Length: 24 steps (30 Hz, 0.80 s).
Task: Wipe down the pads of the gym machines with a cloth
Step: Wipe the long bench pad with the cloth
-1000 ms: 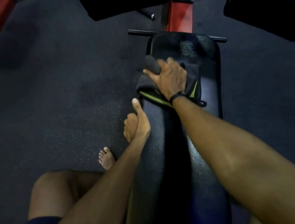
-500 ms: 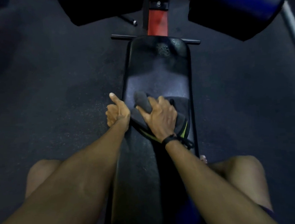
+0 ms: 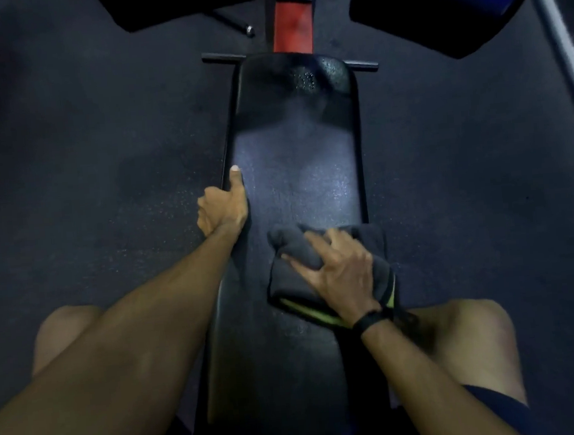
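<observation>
Right hand (image 3: pixel 343 274) grip clutching cloth (image 3: pixel 292 282) on bench pad (image 3: pixel 295 168); left hand (image 3: pixel 221 207) grip curled around pad edge.

Glossy vinyl pad (image 3: pixel 295 168), soft cloth (image 3: pixel 293 275)

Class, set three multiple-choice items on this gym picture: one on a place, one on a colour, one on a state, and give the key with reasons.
1. Where does the cloth lie?
A. on the floor
B. on the bench pad, toward its right edge
C. on a knee

2. What colour is the cloth's edge trim?
A. yellow-green
B. white
C. red

3. What is the left hand doing?
A. holding the cloth
B. hanging free
C. gripping the pad's left edge, thumb on top

Key: B, the right hand presses it there; A, trim shows by the wrist; C, fingers curl under the edge.
</observation>
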Available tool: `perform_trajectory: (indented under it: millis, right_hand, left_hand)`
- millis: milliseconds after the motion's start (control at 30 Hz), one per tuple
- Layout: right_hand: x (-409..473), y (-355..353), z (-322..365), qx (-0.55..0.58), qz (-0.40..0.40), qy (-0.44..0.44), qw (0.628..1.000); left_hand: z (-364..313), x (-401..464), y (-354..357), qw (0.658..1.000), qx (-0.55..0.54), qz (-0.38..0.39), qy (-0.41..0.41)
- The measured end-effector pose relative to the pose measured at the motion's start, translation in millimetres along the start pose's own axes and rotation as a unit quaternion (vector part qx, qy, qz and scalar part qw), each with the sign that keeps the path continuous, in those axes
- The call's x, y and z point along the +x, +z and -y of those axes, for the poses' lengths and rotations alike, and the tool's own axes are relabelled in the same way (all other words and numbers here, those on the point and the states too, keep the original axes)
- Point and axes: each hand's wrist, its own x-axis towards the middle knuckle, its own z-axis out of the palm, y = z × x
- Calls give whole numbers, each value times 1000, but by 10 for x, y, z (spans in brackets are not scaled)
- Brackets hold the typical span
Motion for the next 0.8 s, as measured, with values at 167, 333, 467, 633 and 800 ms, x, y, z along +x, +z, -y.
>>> perform_trajectory:
  millis: [167, 333, 467, 633, 800]
  right_hand:
    - [911, 181, -370, -22, 0, 70, 997]
    - [1991, 402, -727, -3, -11, 149, 989]
    - [2470, 545, -897, -43, -10, 150, 988]
    - [2250, 542, -716, -51, -16, 159, 986]
    - [1297, 368, -226, -47, -21, 127, 991]
  left_hand:
    - [41, 66, 59, 1000, 19, -8, 0]
    - [19, 125, 106, 999, 28, -12, -17]
    - [-22, 125, 106, 999, 34, -10, -25]
    - [-41, 100, 64, 999, 32, 2, -34]
    - [-66, 42, 8, 999, 20, 7, -33]
